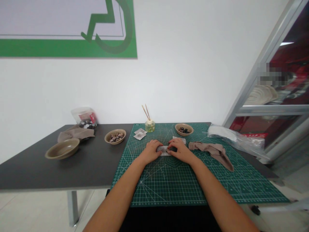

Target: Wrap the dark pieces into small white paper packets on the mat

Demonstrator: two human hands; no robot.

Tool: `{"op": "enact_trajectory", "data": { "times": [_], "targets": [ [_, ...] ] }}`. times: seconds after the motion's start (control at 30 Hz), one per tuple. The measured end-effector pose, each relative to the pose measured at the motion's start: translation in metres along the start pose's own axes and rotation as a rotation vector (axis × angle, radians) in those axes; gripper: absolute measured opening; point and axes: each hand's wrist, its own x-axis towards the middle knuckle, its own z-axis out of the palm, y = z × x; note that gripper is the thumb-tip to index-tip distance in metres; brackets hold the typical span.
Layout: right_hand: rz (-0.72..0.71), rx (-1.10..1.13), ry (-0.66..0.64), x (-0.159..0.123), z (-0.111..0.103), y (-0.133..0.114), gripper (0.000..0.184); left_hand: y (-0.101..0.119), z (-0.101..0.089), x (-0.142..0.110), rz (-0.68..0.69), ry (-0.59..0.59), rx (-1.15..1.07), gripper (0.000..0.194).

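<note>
Both my hands rest together on the green cutting mat (183,180), near its far middle. My left hand (151,150) and my right hand (179,149) have their fingers curled onto a small grey-white packet (164,149) that lies between them on the mat. Something dark shows under my right fingertips; I cannot make it out. Just behind my right hand lies a small white sachet (180,139). A beige cloth (212,152) lies on the mat to the right of my right hand.
On the dark table (91,167) stand an empty olive bowl (62,149), a bowl of brown pieces (115,136), a bowl of dark pieces (184,129), a reed diffuser (149,124), two sachets (140,133), a plastic jar (84,118) on a second cloth (74,133), and a clear plastic bag (231,137) at the right edge.
</note>
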Motion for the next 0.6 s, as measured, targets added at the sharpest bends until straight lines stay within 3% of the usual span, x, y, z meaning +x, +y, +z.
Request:
{"op": "enact_trajectory", "data": {
  "times": [0.1, 0.4, 0.6],
  "targets": [
    [-0.030, 0.015, -0.032, 0.001, 0.002, -0.004, 0.009, 0.001, 0.000, -0.001, -0.002, 0.001, -0.001, 0.025],
    [0.023, -0.030, 0.055, 0.003, 0.005, 0.008, 0.013, 0.000, 0.000, 0.000, 0.000, -0.002, 0.009, 0.025],
    [0.016, -0.028, 0.018, 0.005, 0.003, 0.003, 0.010, -0.002, 0.001, 0.000, 0.012, 0.001, 0.006, 0.025]
  ]
}}
